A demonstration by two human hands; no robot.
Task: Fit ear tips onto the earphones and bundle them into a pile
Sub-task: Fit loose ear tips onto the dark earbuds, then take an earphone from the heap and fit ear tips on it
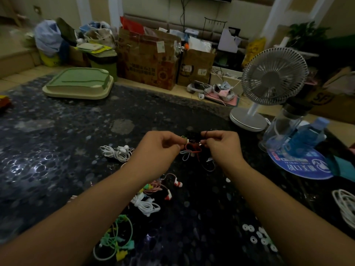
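- Earphones with a red cable (192, 148) are held above the dark speckled table (57, 146), between both hands.
- Left hand (159, 145): fingers curled, pinching one end of the cable bundle, where a small white and green part shows.
- Right hand (222, 144): fingers curled, pinching the opposite end; a dark strand loops over the forefinger.
- White cable loops hang beneath the red cable, just above the table.
- A coiled white earphone set (119, 152) lies left of the left hand.
- Pink earphones with red-and-white buds (169, 189) lie near the forearms; a green set (117, 240) lies closer to the person.
- Loose white ear tips (257, 237) lie scattered at lower right.
- A desk fan (269, 81) stands at the far right edge.
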